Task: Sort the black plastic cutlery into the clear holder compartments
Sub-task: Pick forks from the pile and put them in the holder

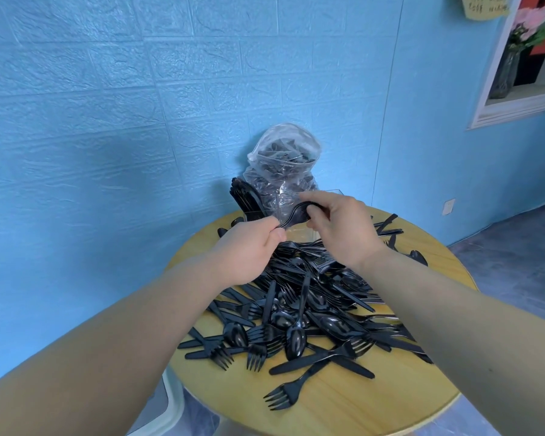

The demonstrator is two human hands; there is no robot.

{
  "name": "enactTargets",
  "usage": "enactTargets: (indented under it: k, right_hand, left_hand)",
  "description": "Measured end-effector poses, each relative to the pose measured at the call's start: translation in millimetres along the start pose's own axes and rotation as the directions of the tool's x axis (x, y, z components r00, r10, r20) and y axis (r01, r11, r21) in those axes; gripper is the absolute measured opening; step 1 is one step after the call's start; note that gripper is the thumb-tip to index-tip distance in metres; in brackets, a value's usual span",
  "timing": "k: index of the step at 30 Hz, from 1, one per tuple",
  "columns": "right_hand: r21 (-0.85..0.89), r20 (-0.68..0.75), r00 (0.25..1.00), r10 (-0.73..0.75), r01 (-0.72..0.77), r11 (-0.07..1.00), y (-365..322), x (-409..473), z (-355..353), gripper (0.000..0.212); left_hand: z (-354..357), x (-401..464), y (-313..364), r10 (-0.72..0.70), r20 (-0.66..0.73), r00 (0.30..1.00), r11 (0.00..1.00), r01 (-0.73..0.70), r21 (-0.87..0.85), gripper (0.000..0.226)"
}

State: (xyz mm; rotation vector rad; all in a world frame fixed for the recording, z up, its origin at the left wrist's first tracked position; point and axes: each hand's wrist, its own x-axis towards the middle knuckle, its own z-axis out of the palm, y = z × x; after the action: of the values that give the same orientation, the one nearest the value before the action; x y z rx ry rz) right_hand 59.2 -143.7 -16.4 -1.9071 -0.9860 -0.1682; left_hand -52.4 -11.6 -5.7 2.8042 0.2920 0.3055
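Both hands are raised over the far side of the round wooden table (343, 413), sharing a small bunch of black forks (291, 215). The left hand (249, 247) pinches the handle ends between thumb and curled fingers; the right hand (337, 228) curls its grip round the other end — the bunch spans the gap between them. Just behind stands the clear holder (335, 192), mostly hidden, with a row of black cutlery (244, 196) upright in its left compartment. A clear bag (283, 165) of more cutlery sits against the blue wall (107, 121). A loose pile (302, 306) of forks, spoons and knives covers the table — one fork (285, 393) lies apart nearest the camera.
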Motion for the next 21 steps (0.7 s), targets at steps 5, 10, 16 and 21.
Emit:
enactTargets:
  k: [5, 10, 16, 21]
  right_hand:
    - [-0.068, 0.027, 1.0, 0.002, -0.001, 0.998, -5.9, 4.8, -6.5, 0.033]
    - [-0.084, 0.129, 0.992, 0.003, 0.008, 0.996, -6.0, 5.4, -10.3, 0.037]
    - [0.424, -0.033, 0.983, 0.182, -0.151, 0.893, -1.6, 11.7, -12.3, 0.019]
    - [0.102, -0.262, 0.964, 0.039, -0.012, 0.995, 9.2, 36.2, -33.2, 0.023]
  left_hand:
    - [1.2, 1.6, 6.8, -0.01, -0.051, 0.999, 0.996, 0.014, 0.084, 0.033]
    - [11.6, 6.0, 1.8, -0.004, -0.094, 0.996, 0.999, 0.008, 0.036, 0.034]
    - [10.7, 22.0, 5.1, 0.077, -0.133, 0.988, 0.997, -0.074, 0.027, 0.032]
    - [8.6, 50.7, -6.7, 0.107, -0.227, 0.968, 0.994, -0.106, 0.016, 0.019]
